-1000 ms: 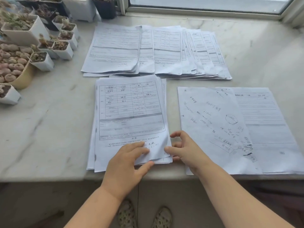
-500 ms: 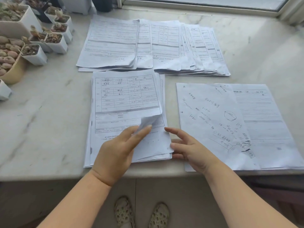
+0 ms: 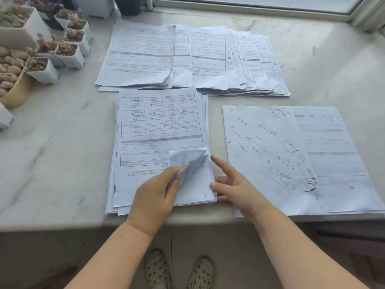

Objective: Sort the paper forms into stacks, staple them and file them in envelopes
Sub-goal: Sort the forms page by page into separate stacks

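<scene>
Now your left hand (image 3: 155, 197) pinches the top sheet's folded corner (image 3: 188, 161); your right hand (image 3: 235, 184) lies open beside the near stack (image 3: 160, 130). Three paper piles.

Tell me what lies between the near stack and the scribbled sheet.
Head view: bare marble sill between near stack and scribbled sheet; lower down, the right hand fills the gap.

Left hand (image 3: 155, 197) pinching top form's (image 3: 160, 130) folded corner; right hand (image 3: 235, 187) beside.

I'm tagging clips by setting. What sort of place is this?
Probably a home or small office windowsill counter: a marble-look ledge under a window frame, small potted succulents at the left, paper forms spread across it.
</scene>
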### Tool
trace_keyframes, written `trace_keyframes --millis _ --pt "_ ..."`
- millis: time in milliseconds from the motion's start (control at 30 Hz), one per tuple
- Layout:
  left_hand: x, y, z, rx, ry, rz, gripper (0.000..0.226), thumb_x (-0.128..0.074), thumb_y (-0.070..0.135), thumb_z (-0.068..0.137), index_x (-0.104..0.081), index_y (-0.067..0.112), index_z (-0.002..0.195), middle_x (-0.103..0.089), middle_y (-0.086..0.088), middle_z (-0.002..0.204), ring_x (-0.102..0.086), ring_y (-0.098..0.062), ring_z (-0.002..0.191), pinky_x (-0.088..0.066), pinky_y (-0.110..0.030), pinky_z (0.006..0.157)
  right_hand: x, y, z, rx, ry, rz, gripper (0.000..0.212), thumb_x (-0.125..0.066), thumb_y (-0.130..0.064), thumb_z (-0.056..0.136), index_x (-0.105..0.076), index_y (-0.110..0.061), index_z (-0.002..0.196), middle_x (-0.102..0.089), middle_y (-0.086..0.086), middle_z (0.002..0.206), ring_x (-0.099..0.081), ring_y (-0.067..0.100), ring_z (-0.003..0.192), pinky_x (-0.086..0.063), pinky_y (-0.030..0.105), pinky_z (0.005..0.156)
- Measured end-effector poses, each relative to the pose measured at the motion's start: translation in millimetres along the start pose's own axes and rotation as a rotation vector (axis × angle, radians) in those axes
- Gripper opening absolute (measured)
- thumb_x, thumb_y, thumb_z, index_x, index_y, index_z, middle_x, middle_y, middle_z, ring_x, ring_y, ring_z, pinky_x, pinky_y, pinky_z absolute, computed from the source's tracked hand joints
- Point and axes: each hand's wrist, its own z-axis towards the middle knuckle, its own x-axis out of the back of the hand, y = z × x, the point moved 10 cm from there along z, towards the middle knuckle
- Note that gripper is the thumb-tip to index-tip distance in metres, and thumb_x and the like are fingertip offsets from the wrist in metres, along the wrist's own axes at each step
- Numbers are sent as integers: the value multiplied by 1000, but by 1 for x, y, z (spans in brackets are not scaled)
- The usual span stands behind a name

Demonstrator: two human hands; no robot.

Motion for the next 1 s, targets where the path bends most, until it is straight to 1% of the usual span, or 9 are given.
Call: trace_keyframes --millis 233,333,400,467,533,633,700,800,1000 --pt "-2 -13 2 132 22 -88 67 -51 10 94 -21 34 149 -40 7 53 -43 -12 53 -35 -18 52 -2 1 -3 -54 -38 -5 33 -51 -9 99 -63 -36 115 -69 4 108 -67 11 77 -57 23 76" --pt "-1 -15 2 134 -6 -149 25 -49 25 90 -58 35 111 -44 1 55 -40 -13 53 -35 -24 54 1 -3 -6 -45 19 -218 24 -55 -18 98 -67 -35 111 -62 -4 84 -56 7 64 -53 21 68" --pt "3 -13 1 123 -9 -176 13 -49 27 89 -55 31 78 -39 0 57 -33 -9 54 -32 -25 54 19 -26 -8 46 220 -555 19 -56 -32 97 -72 -25 103 -53 -9 64 -46 4 54 -44 22 62" --pt "9 -3 -3 67 -3 -145 13 -50 26 91 -53 33 81 -43 10 60 -38 -5 56 -34 -18 55 27 -41 -5 28 312 -395 39 -51 -42 97 -71 -9 99 -60 -3 62 -50 7 51 -44 25 59" --pt "12 15 -8 -13 -31 -94 15 -48 32 93 -59 36 102 -61 29 82 -57 8 76 -43 -7 72 10 -34 -1 -178 179 -70 44 -48 -49 97 -66 -9 104 -72 6 72 -64 14 57 -51 26 57" --pt "4 44 -20 -194 -161 40 32 -44 48 96 -65 31 114 -63 25 114 -59 1 106 -37 -6 95 -14 -23 6 -265 68 -172 22 -53 -15 90 -68 -12 107 -73 12 95 -69 24 78 -58 32 70" --pt "5 49 -23 -187 -220 83 46 -37 60 96 -64 32 121 -59 20 126 -53 -1 116 -32 -10 102 -4 -32 10 -172 167 -354 34 -41 0 83 -68 -15 97 -67 1 93 -61 23 86 -52 28 78" --pt "33 55 -12 -135 -113 72 47 -32 63 96 -52 38 129 -48 26 139 -41 7 128 -24 -7 106 21 -55 -7 -50 249 -377 34 -38 3 86 -47 -26 69 -41 -12 67 -40 10 64 -33 13 55" --pt "74 108 44 -237 103 76 47 -38 55 95 -52 27 130 -43 18 143 -38 0 134 -29 -14 108 100 -84 -30 41 363 75 35 -42 5 87 -70 -15 89 -71 1 86 -61 18 77 -47 24 61"
